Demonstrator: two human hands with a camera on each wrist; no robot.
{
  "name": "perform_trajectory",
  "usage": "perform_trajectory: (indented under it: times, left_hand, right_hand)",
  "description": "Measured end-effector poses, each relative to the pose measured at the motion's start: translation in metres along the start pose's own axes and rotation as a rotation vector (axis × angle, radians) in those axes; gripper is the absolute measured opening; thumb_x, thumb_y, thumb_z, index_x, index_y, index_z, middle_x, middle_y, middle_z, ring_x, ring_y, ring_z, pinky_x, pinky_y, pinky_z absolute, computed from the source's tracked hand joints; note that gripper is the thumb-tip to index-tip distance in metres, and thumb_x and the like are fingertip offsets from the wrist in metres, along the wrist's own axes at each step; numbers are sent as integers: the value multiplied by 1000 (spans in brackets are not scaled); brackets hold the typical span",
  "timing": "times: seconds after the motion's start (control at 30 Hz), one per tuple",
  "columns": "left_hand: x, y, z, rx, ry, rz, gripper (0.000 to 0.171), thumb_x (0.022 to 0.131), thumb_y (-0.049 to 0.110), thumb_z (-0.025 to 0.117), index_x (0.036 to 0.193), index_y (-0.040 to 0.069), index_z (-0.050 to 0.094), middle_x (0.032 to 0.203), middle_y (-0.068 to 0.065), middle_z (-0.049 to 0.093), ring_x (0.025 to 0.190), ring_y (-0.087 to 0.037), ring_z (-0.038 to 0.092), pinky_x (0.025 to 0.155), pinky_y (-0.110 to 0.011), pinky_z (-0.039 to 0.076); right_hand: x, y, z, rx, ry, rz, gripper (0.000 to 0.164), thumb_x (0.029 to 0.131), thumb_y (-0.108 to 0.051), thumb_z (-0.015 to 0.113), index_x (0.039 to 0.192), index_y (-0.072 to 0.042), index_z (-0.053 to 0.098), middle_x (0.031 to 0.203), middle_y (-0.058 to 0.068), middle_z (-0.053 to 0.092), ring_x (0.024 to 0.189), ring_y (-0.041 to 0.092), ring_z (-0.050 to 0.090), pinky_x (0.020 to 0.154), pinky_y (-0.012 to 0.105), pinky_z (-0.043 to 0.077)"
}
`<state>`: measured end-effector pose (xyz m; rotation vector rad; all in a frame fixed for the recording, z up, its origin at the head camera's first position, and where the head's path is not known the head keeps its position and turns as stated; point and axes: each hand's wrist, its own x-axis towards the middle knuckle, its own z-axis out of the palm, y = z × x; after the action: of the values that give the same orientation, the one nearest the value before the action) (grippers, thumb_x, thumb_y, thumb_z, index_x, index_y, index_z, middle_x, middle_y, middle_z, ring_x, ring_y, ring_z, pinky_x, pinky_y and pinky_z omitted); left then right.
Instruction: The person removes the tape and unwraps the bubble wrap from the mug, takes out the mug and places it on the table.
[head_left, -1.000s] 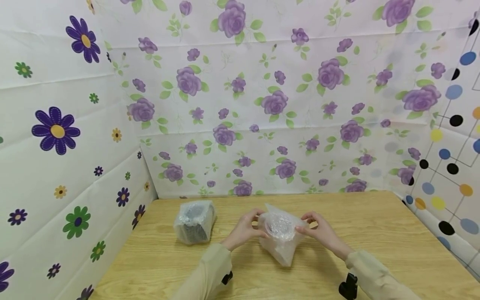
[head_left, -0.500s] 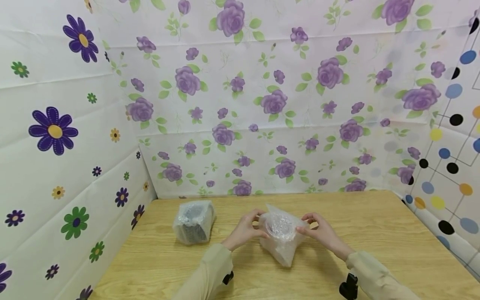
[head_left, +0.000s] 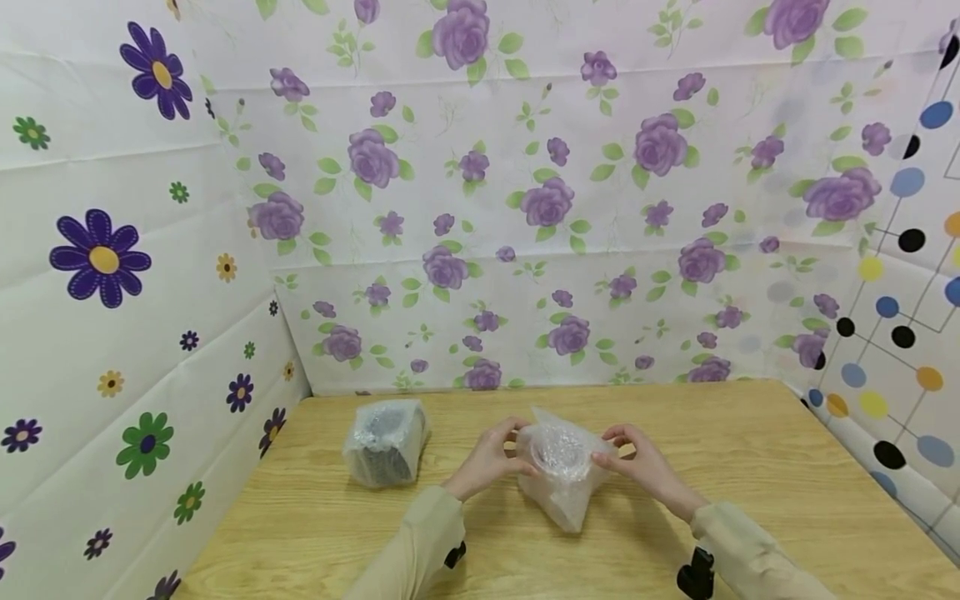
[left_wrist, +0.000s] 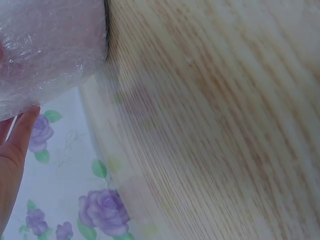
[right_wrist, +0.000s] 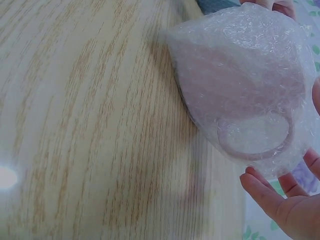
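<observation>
A pinkish mug [head_left: 562,458] is wrapped in clear bubble wrap near the middle of the table. Through the wrap in the right wrist view, the mug's loop handle [right_wrist: 256,150] shows on the side by the right hand. My left hand [head_left: 489,457] grips the bundle's left side with thumb and fingers spread apart around it. On the opposite side, my right hand [head_left: 637,460] holds the wrap between thumb and fingers. A corner of the wrap points toward me, low over the tabletop. Whether the bundle touches the wood cannot be told.
Left of the hands stands a second bubble-wrapped bundle [head_left: 386,442] with a dark grey thing inside. The wooden table [head_left: 712,433] meets a flowered cloth [head_left: 480,250] at the back, with patterned cloths on both sides.
Both hands and the wrapped mug stay where they were. The head view has shifted slightly, so the back cloth and the other bundle appear a little further left.
</observation>
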<state>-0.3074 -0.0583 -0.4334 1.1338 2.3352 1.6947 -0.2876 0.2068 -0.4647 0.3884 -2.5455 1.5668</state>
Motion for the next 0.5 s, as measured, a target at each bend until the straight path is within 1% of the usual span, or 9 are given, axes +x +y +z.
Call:
perform_trajectory:
  times: [0.23, 0.5]
  left_hand:
    - [0, 0, 0, 10, 8, 4, 49, 67, -8, 75, 109, -6, 50, 106, -17, 51, 95, -35, 53, 78, -39, 48]
    - [1, -3, 1, 6, 8, -14, 50, 67, -8, 75, 110, -5, 50, 105, -15, 51, 93, -34, 54, 75, -39, 49]
  right_hand:
    - [0, 0, 0, 8, -7, -5, 37, 82, -22, 68, 107, 0, 52, 107, 12, 49, 97, 29, 45, 74, 37, 44]
    - [-2, 0, 1, 4, -3, -19, 39, 83, -20, 68, 109, 3, 51, 108, 14, 49, 97, 29, 44, 74, 37, 44]
